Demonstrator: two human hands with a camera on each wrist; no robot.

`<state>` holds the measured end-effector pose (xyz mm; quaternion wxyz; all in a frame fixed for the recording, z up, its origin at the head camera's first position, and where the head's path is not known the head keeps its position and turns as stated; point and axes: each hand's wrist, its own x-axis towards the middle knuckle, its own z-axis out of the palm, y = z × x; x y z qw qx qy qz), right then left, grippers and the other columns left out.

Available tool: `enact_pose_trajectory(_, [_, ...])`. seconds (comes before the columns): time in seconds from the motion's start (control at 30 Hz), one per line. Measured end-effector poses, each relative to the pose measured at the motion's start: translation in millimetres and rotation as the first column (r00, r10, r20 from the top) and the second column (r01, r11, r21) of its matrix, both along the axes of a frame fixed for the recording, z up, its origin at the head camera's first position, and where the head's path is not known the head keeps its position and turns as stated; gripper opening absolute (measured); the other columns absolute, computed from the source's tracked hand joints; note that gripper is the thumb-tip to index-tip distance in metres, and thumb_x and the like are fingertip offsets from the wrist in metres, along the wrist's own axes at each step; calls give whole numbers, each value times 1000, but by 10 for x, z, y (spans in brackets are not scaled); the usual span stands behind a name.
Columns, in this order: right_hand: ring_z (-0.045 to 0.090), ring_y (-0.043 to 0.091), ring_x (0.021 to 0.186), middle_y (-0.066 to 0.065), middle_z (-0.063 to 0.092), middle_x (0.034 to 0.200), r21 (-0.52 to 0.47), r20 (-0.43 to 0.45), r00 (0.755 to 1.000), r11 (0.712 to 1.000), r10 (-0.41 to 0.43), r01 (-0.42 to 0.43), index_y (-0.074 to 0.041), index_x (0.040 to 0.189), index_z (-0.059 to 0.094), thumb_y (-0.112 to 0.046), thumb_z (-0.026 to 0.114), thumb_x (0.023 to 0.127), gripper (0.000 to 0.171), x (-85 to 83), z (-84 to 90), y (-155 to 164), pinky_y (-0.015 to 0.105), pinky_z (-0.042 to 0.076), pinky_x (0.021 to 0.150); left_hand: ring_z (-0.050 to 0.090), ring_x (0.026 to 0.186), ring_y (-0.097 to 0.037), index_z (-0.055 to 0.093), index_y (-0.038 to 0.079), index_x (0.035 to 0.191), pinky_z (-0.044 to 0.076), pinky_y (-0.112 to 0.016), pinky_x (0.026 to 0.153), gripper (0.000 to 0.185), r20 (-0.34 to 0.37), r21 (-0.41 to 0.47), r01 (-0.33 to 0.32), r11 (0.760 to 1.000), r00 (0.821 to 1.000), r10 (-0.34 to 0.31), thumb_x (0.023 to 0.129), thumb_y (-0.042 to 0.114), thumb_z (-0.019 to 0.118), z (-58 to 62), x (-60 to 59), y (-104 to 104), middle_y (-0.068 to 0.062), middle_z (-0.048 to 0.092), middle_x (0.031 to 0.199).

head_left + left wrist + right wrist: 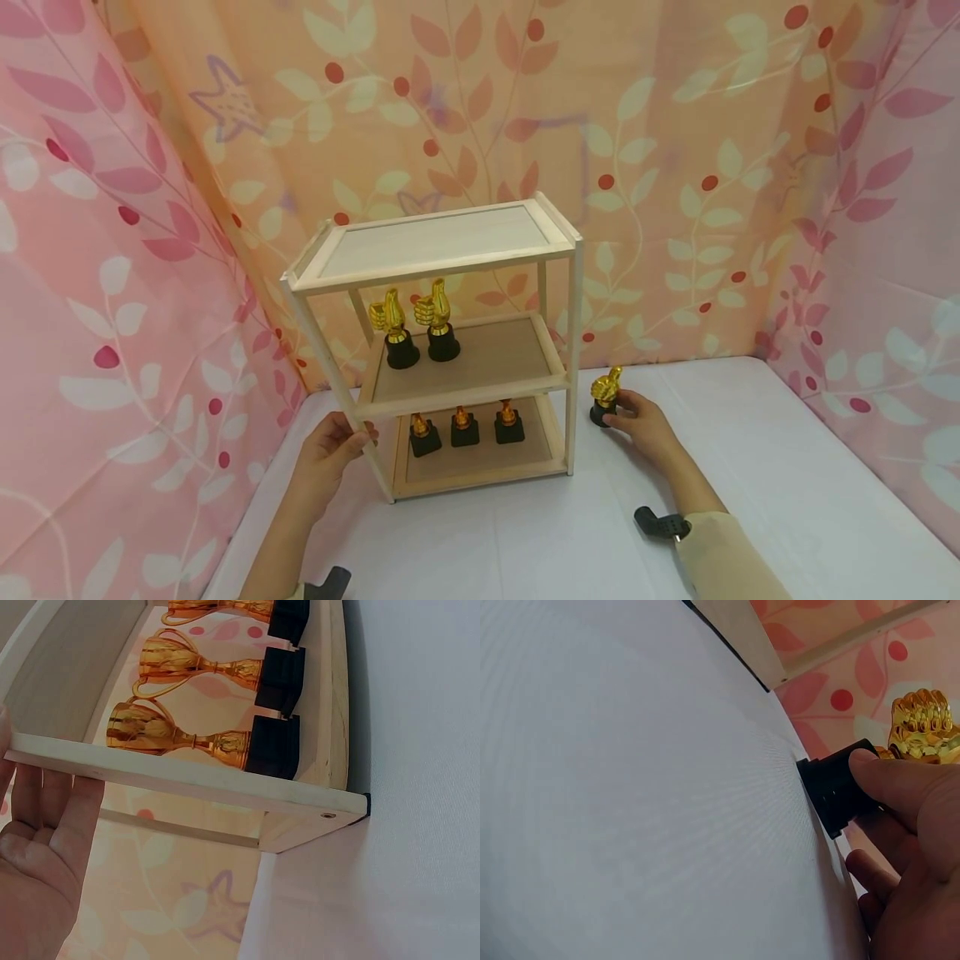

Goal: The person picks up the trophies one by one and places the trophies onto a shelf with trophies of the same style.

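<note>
A pale wooden three-tier shelf rack [442,243] stands on the table. My left hand [324,457] holds its front left post, thumb in front; in the left wrist view the fingers [64,802] wrap behind the post. To the rack's right, my right hand [647,427] pinches the black base of a gold thumbs-up trophy [606,386]. The base [836,784] is upright, right at the tabletop. Two similar thumbs-up trophies [442,333] stand on the left of the middle tier. Three gold trophy cups [180,739] with black bases line the bottom tier, their tops hidden in the head view.
A white cloth [495,542] covers the table. Floral curtains hang close behind [660,250] and at both sides. The rack's top tier has a low raised rail [558,218] at each end. A black strap device [660,523] sits on the right wrist.
</note>
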<state>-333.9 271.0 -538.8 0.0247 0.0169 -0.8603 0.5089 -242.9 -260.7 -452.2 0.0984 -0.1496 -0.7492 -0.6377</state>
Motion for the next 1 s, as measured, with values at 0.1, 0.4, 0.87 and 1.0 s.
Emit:
enact_pose_trajectory(0.1, [46,47,140,29,48,151,8,2,1000,1000,-10,10,3,148,45,-25,76,94,67,-11,-10,-1,60,34,117,70,100,-9,49,-10,120,58,-24,88,26,-6,10,10,1000,1000,-10,101,3,62,-9,4,-5,-2,71,106])
enact_pose_trajectory(0.4, [42,46,143,26,48,152,41,15,1000,999,-28,27,-1,148,46,-32,77,93,70,2,-7,-14,63,31,117,70,100,-10,48,-10,118,58,-25,88,25,-12,29,26,999,1000,-25,100,2,62,-16,7,-13,-1,70,105])
enact_pose_trajectory(0.87, [50,43,137,22,59,141,56,-47,997,997,-59,62,-5,140,55,-39,79,90,65,73,109,-17,64,37,112,71,99,-12,50,-8,118,58,-25,87,24,-12,4,20,1000,1000,-20,101,4,62,0,14,-4,-4,70,106])
enact_pose_trajectory(1.0, [46,42,139,21,62,138,69,-105,992,994,-72,79,-6,137,57,-44,79,90,64,94,231,7,67,31,113,70,98,-12,50,-8,117,58,-25,87,23,-18,6,20,1000,1000,-20,101,4,62,4,16,-2,-5,70,106])
